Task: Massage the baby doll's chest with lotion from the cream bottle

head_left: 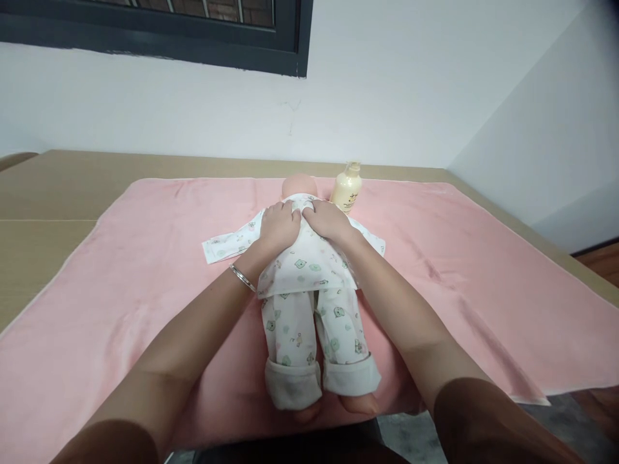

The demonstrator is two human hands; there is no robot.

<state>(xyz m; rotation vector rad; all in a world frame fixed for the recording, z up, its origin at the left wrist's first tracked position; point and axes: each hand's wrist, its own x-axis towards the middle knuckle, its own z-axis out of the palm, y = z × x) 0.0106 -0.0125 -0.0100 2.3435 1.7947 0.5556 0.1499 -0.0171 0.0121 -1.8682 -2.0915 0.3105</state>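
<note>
- Handling: the doll (312, 270) is probably fairly light, with a firm body under soft, loose cloth; the shirt (300, 274) would likely slide a little over it.
- Hold: the trunk below the arms looks surest — the sleeves, lying flat, would likely give a poor grip. The bare head (298, 185) looks smooth and perhaps slippery.
- Look: white shirt and trousers (291, 328) with small green and pinkish prints, wide turned-up cuffs (293, 386), feet partly showing beneath.
- Place: it lies stretched out on the pink blanket (159, 290), head toward the wall, feet by the near edge. The bottle (347, 190) stands just beside its head.
- Left hand (281, 225): palm down on the upper trunk, fingers together, not clenched — a bracelet (242, 278) on that wrist.
- Right hand (329, 220): laid flat likewise opposite, thumbs near each other.
</note>
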